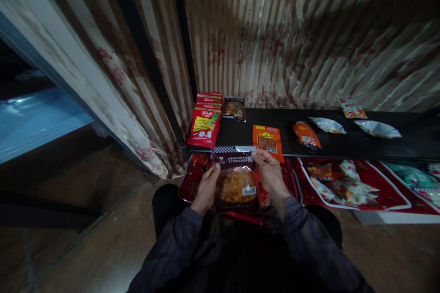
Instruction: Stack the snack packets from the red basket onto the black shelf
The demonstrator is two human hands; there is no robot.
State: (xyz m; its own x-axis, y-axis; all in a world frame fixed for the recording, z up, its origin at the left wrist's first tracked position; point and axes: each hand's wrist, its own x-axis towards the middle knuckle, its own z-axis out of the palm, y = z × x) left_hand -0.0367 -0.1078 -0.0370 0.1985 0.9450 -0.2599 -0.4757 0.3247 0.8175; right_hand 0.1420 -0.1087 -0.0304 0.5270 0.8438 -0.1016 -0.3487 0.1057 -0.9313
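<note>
A dark food packet [237,187] with a checked top edge and a clear window is held upright above a red basket [188,183]. My left hand [207,188] pinches its left edge, and my right hand [271,174] grips its upper right corner. Behind it on the black shelf [237,135], an orange packet [266,139] lies near my right hand. Red packets [205,123] overlap at the shelf's left end, beside a smaller dark packet [234,109]. Orange-red packaging shows in the basket, partly hidden by the held packet and my right hand.
Farther right on the shelf lie an orange-red packet [305,135], silvery packets [328,125] and a red-white one [353,108]. A second red basket [395,194] holds several packets; another stands beyond it. A dark post [184,55] and striped curtain [275,32] rise behind.
</note>
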